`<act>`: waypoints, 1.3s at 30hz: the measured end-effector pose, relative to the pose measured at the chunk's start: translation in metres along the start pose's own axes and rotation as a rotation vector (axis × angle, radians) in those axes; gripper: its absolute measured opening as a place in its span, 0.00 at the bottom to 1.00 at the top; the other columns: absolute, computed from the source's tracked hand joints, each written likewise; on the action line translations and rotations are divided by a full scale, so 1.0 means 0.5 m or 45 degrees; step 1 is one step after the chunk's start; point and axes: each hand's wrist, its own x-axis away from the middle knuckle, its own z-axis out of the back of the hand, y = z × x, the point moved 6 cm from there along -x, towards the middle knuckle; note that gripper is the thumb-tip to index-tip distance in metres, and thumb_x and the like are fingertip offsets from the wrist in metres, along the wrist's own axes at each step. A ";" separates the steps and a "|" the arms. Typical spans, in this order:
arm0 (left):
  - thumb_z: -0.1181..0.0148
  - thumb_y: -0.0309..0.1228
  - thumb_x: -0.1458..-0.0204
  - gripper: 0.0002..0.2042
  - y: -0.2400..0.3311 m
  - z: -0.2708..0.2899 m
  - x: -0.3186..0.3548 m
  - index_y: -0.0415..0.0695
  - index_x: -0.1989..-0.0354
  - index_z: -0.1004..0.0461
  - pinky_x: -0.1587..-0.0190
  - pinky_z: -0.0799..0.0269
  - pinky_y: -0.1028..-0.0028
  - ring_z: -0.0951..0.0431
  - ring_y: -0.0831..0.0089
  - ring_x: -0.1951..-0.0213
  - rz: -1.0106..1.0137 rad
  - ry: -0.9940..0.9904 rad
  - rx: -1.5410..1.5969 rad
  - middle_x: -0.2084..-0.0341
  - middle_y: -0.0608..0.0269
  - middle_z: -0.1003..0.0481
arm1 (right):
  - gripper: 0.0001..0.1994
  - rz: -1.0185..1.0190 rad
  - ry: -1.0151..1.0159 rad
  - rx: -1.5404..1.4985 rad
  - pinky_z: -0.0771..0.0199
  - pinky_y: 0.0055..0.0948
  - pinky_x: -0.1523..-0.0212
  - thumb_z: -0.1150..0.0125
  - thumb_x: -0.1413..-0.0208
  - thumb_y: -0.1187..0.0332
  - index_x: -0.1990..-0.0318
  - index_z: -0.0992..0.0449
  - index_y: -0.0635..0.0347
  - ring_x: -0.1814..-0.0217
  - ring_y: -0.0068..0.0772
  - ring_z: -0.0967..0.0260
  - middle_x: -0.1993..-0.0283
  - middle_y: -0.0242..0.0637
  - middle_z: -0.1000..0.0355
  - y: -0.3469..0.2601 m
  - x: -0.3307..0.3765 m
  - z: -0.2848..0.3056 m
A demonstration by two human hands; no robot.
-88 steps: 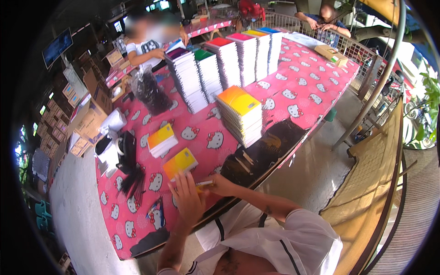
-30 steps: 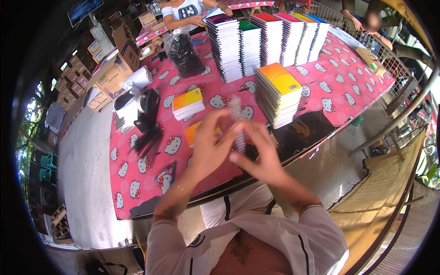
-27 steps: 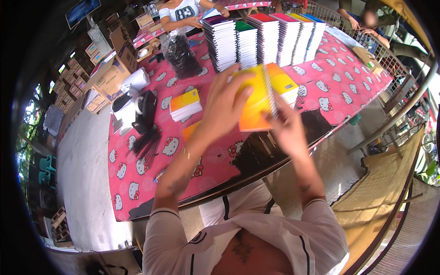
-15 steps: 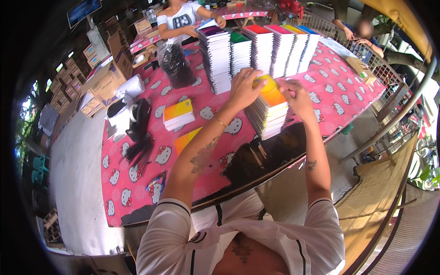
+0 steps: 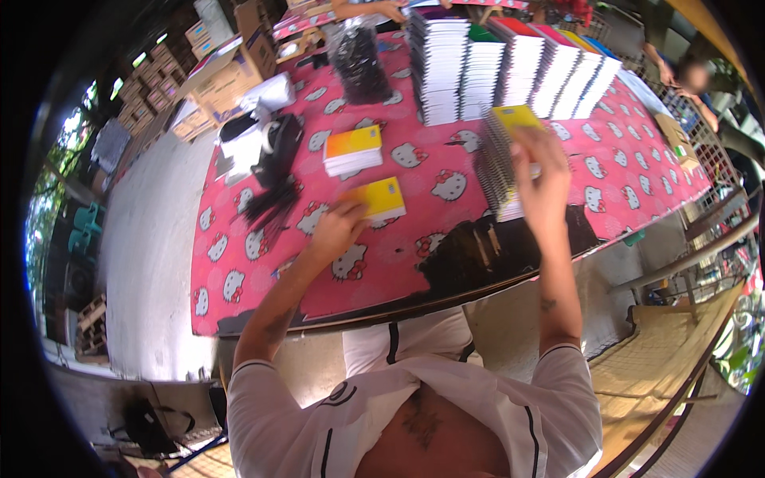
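My left hand (image 5: 341,229) is closed at the left edge of a small stack of yellow-and-orange covered paper (image 5: 384,199), its fingers bent over the cover. Just beyond lies a similar yellow-orange stack (image 5: 353,150) with white page edges. On the right, my right hand (image 5: 543,171) curls round the near right side of a pile of spiral notebooks (image 5: 496,171). A yellow cover (image 5: 514,118) tops that pile, and its coils face left. Part of the pile's front is hidden behind my fingers, which are slightly blurred.
Tall piles of spiral notebooks (image 5: 442,76) with coloured covers line the far side. A bag of black coils (image 5: 358,68), a black tape dispenser (image 5: 275,151) and loose black strips (image 5: 271,205) lie left. Co-workers' hands (image 5: 386,11) show beyond. The pink tablecloth (image 5: 414,255) is torn near the front edge.
My left hand has left the spiral notebook pile and moved left and nearer to the small yellow-orange stack. My right hand stays at the pile. The view has shifted.
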 end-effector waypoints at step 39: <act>0.41 0.28 0.42 0.10 -0.216 0.122 0.157 0.37 0.56 0.28 0.60 0.26 0.55 0.23 0.51 0.63 0.581 0.322 -0.662 0.65 0.47 0.26 | 0.25 -0.752 -0.557 -1.290 0.26 0.25 0.53 0.32 0.47 0.80 0.45 0.36 0.59 0.53 0.23 0.27 0.53 0.39 0.23 -0.072 0.377 -0.312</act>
